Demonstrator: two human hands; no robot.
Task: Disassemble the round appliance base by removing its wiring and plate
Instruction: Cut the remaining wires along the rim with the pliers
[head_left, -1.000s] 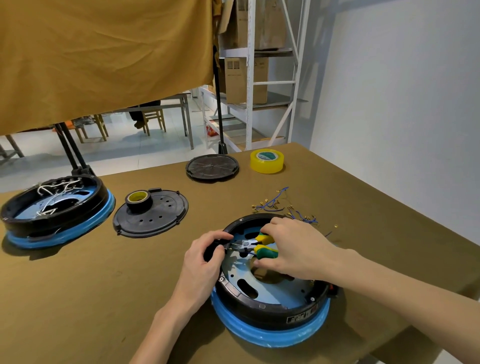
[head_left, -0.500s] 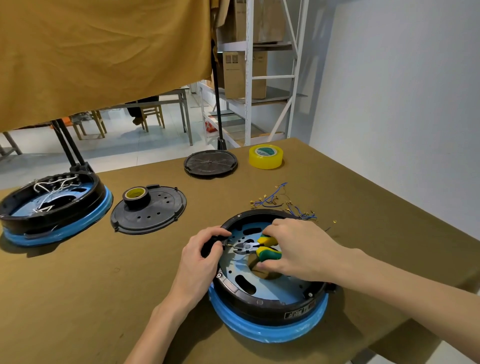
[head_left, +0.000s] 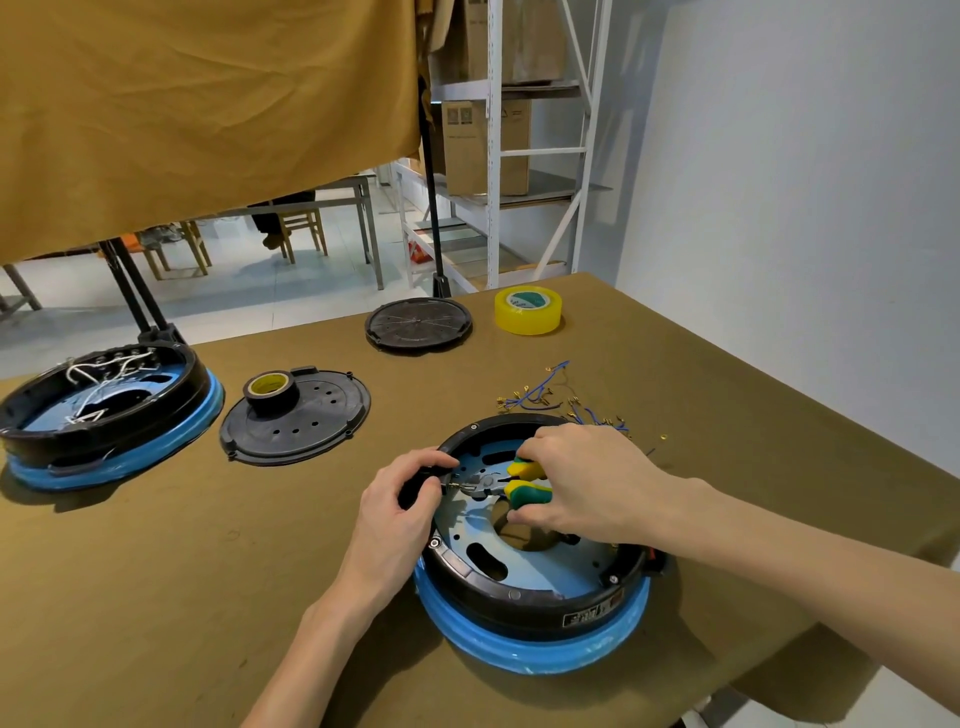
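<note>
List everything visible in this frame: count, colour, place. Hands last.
Appliance base: 1, black on blue ring, near centre, being worked on.
Second base: 1, black on blue, white wires inside, far left.
Pliers: 1, yellow-green handles, inside the near base.
Perforated plate: 1, black, left of centre.
Black tape roll: 1, yellow core, on that plate.
Round cover: 1, black, far centre.
Yellow tape roll: 1, far right.
Loose wires: several, blue with brass terminals, behind the near base.
Table: 1, olive cloth.
Left hand: grips the base's rim.
Right hand: holds the pliers.
</note>
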